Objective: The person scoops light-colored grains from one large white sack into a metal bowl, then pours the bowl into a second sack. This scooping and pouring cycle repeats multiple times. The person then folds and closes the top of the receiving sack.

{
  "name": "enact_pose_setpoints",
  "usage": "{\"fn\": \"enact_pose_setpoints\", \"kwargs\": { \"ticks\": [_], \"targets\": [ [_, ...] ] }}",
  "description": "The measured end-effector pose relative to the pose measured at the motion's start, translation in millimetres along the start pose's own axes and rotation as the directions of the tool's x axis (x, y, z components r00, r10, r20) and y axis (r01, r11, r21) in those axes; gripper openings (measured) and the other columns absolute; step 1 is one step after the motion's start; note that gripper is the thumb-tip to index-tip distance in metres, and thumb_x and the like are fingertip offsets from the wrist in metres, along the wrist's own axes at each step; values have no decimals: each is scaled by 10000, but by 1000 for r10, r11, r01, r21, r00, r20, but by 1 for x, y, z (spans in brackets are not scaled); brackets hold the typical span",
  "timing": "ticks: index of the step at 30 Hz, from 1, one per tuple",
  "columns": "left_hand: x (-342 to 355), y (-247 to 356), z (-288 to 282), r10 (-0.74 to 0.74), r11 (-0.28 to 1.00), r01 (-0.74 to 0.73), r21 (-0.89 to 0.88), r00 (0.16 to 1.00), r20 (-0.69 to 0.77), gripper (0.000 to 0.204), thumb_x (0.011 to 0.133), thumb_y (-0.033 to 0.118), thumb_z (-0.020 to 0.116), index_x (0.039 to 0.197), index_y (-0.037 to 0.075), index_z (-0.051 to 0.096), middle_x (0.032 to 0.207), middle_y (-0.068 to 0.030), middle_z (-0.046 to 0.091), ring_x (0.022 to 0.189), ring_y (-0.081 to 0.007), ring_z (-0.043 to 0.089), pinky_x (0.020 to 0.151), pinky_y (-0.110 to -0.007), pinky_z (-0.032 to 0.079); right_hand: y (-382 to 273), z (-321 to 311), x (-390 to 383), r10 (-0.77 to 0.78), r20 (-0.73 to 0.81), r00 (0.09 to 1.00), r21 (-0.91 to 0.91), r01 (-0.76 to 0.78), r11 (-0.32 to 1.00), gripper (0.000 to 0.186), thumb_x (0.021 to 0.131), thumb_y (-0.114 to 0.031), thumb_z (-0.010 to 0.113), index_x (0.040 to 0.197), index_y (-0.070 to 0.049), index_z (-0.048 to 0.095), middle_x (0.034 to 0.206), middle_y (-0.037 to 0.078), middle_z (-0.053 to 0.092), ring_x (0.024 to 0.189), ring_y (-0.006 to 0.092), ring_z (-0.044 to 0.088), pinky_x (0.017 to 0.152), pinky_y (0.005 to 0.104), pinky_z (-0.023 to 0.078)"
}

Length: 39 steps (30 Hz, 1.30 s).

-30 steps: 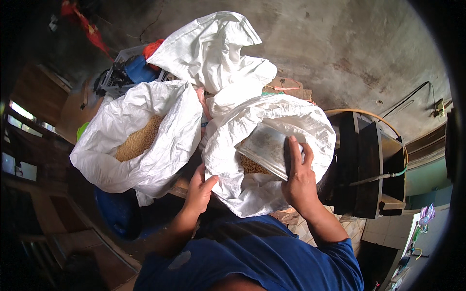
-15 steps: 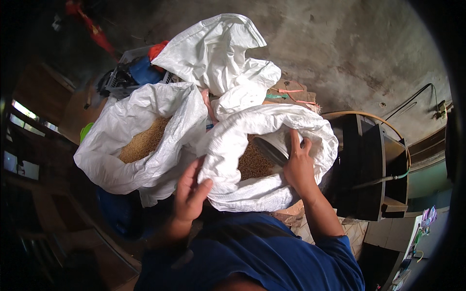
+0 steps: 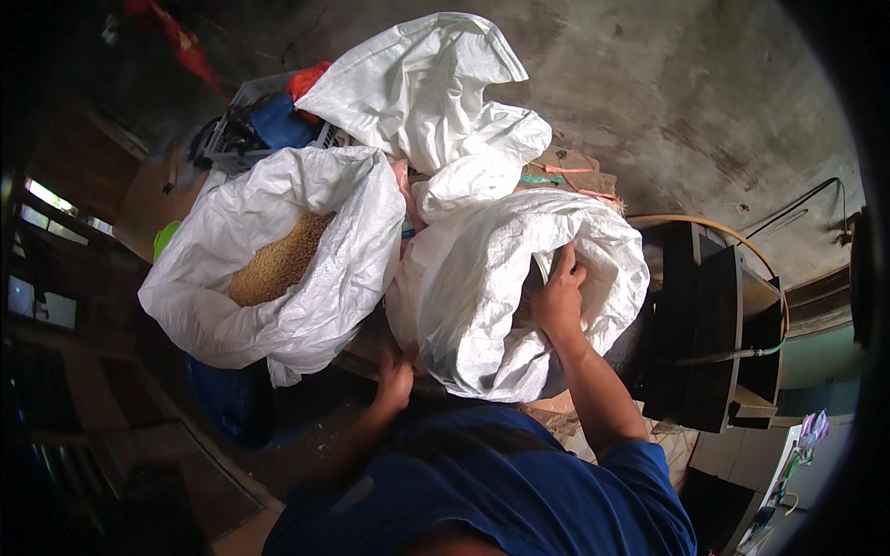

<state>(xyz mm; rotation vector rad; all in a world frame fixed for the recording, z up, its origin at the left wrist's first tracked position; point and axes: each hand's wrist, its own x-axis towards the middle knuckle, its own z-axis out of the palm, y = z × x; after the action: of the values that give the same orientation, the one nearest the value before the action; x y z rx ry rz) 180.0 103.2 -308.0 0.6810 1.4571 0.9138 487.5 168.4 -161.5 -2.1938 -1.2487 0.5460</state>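
A white woven sack (image 3: 468, 296) stands in front of me, leaning to the right with its mouth folded back. My right hand (image 3: 559, 301) reaches into that mouth, closed on a bowl (image 3: 538, 270) of which only a sliver of rim shows. The sack's near wall hides most of what lies inside. My left hand (image 3: 397, 378) is low at the sack's left side, its fingers closed on the fabric and partly hidden. To the left stands a second white sack (image 3: 199, 296), open, holding tan grains (image 3: 283, 264).
Behind the sacks rises another crumpled white sack (image 3: 408, 102). A crate (image 3: 246, 107) with blue and red things sits at the back left. Dark shelving (image 3: 705, 324) with a hose (image 3: 732, 354) stands on the right, and a blue tub (image 3: 227, 398) is below at left.
The right-hand sack has tipped to the right, so its brown grains are now hidden. My left hand has slid from its rim down to its lower side. The bowl sits deeper from view.
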Motion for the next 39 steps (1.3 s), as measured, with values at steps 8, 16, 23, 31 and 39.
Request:
{"fn": "enact_pose_setpoints", "kwargs": {
  "ticks": [8,16,23,31,39],
  "targets": [
    [44,-11,-10,-47,922,186,-340,925,376,605,1039,230,592,1551,-3,368,1507,-160,511,1318,-284,554,1093,-422,460,-12,17,-29,-42,106,994,72,35,997,1098,786,42,649,1639,-188,-4,1458,482,210,1056,644,588,1006,552,505],
    [53,17,23,305,761,180,-623,749,588,479,1036,168,574,1484,25,484,1411,-133,592,1258,-248,599,1054,-403,503,-11,26,-48,-52,215,975,135,23,991,1127,779,-2,700,1638,-176,-8,1473,470,192,1104,635,576,1038,538,500],
    [9,119,97,39,878,264,-400,792,609,465,1014,106,590,1465,29,508,1364,-103,625,1218,-212,620,1038,-385,513,26,41,-56,-431,-127,893,174,448,877,1019,874,-180,774,1625,-87,92,1486,256,444,1297,480,508,1123,446,447],
    [-64,192,162,242,968,-199,-152,581,778,487,1014,65,547,1487,-9,456,1320,-50,600,1190,-110,533,1037,-278,425,70,-3,-89,54,408,911,802,-386,456,889,886,-128,718,1590,-111,175,1422,217,493,1234,424,554,1057,448,487],
    [-62,185,78,354,935,-293,-199,777,521,384,1031,117,587,1395,-4,555,1208,-37,656,1052,-107,606,942,-274,477,64,7,-56,82,609,789,789,-613,41,774,898,-77,663,1556,-135,259,1358,178,542,1172,368,600,992,449,528]
  ]
}}
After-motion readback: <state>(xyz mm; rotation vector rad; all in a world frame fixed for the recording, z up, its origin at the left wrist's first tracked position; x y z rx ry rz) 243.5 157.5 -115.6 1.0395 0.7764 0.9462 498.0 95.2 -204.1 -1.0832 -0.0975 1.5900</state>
